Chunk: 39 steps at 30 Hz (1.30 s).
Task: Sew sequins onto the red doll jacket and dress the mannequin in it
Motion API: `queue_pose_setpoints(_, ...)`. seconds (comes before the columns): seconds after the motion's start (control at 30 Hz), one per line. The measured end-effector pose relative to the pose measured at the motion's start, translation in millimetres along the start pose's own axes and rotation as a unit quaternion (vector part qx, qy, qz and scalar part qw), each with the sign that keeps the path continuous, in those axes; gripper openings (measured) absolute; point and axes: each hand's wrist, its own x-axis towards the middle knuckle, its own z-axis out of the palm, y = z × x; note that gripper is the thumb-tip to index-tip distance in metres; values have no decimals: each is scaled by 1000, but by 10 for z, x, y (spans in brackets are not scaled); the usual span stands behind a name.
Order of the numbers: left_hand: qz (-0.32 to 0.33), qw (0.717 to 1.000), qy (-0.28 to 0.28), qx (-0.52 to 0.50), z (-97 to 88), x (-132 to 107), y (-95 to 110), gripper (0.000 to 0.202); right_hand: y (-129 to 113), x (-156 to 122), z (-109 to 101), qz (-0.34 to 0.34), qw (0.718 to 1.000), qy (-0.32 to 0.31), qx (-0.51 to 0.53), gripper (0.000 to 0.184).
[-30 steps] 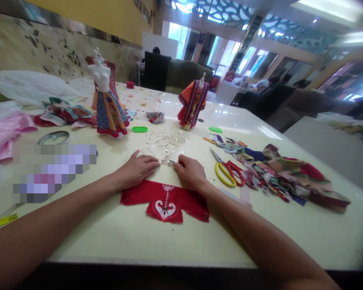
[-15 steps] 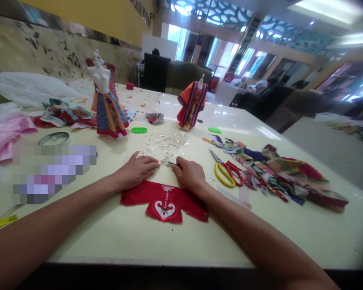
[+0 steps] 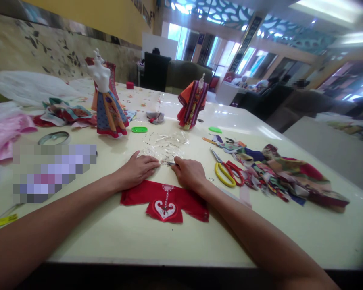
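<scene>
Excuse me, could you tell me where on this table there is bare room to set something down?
Free patches lie between the red doll bodice and the table's near edge, and below the fabric scraps right of the right forearm. It is crowded around the dressed mannequins.

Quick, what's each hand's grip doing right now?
Left hand: open, lying flat on the clear plastic sheet.
Right hand: closed, holding a small metal tool.

Nothing readable, wall lettering (image 3: 142,10) too blurred
</scene>
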Motion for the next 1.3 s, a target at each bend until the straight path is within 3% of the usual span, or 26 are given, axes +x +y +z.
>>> queue_pose_setpoints(0.3, -2, 1000, -3, 3, -17, 6, 15, 34, 14, 17, 43, 79, 992, 33, 97, 26)
queue_pose_setpoints(0.67, 1, 1000, -8, 9, -12, 6, 10, 36, 118, 84, 38, 133, 956, 48, 257, 23)
queue_pose_setpoints(0.93, 22, 999, 21, 25, -24, -27, 47, 38, 123, 2, 4, 94, 963, 47, 248, 24)
queue_pose_setpoints(1.3, 47, 997, 47, 24, -6, -21, -19, 35, 31, -332, -266, -40, 992, 38, 116, 22)
